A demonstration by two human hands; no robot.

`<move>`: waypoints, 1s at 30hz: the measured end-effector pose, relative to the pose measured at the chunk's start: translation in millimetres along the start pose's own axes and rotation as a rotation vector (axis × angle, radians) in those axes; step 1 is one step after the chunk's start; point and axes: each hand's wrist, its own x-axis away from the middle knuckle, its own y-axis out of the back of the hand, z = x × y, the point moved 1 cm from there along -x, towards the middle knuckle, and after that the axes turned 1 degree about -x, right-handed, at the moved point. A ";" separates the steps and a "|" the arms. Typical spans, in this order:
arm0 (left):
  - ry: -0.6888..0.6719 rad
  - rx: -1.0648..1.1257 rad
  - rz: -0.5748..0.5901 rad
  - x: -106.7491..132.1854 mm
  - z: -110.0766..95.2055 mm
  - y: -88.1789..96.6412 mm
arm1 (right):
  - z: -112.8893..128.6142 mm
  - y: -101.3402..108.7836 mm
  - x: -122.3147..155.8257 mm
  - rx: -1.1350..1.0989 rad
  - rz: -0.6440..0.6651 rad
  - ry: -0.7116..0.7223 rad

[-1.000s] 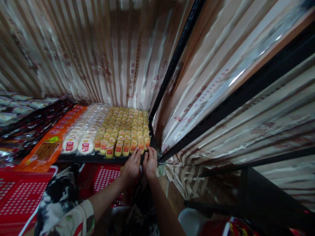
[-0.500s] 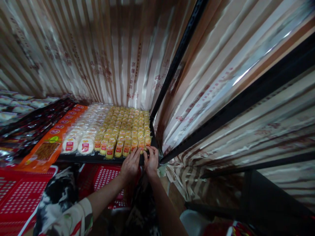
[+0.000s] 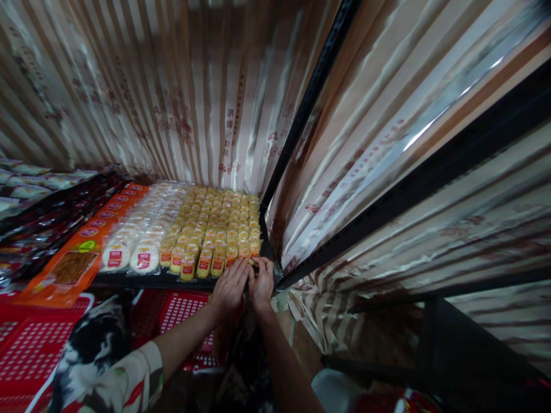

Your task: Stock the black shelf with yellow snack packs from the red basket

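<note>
My left hand (image 3: 229, 287) and my right hand (image 3: 261, 282) meet at the front right corner of a dark shelf (image 3: 142, 280). Both sets of fingers curl onto the nearest of the small yellow packets with red labels (image 3: 217, 226), which stand in several tight rows. The fingertips pinch at a packet in the front row by the corner. What lies inside the fingers is too small to make out.
Round white packs (image 3: 129, 255) lie left of the yellow rows, then long orange packs (image 3: 75, 261) and dark packs (image 3: 38, 223). Red plastic baskets (image 3: 26, 344) stand below the shelf. Striped wrapped rolls (image 3: 387, 143) hang behind and to the right, along black shelf frames (image 3: 310, 103).
Both hands stay at the shelf's front right corner, with the fingers shifting slightly on the front packets. The view has drifted a little to the right.
</note>
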 end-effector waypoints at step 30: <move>-0.104 -0.027 -0.136 -1.2 16.6 -5.3 | 7.1 -13.3 -17.4 -0.319 -0.093 -0.173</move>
